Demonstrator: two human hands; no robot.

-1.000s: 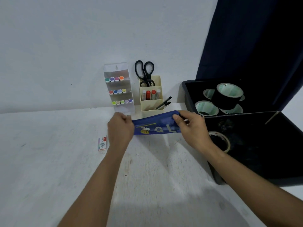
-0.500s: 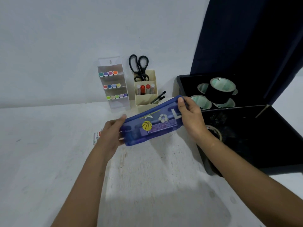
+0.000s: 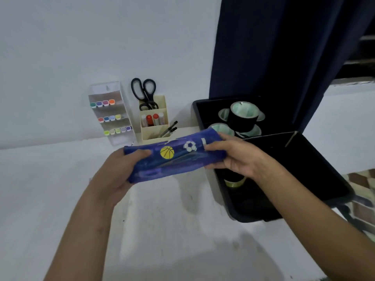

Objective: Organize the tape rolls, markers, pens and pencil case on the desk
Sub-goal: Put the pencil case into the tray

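Pencil case (image 3: 174, 158) held in both hands above the white desk (image 3: 162, 230).

Case: translucent blue, soft-looking, printed with a yellow basketball and a white football; thin shapes show faintly through the plastic. Long axis runs left to right, right end tipped slightly up and farther away. Left hand (image 3: 117, 175) grips the left end, thumb on top, fingers curled beneath. Right hand (image 3: 237, 157) pinches the right end, thumb over the top face. The right end sits over the edge of the black tray (image 3: 316, 163) holding tape rolls (image 3: 243, 116). Behind, against the wall: cream organiser (image 3: 154, 128) with scissors (image 3: 145, 92) and pens, clear marker rack (image 3: 111, 114) beside it.
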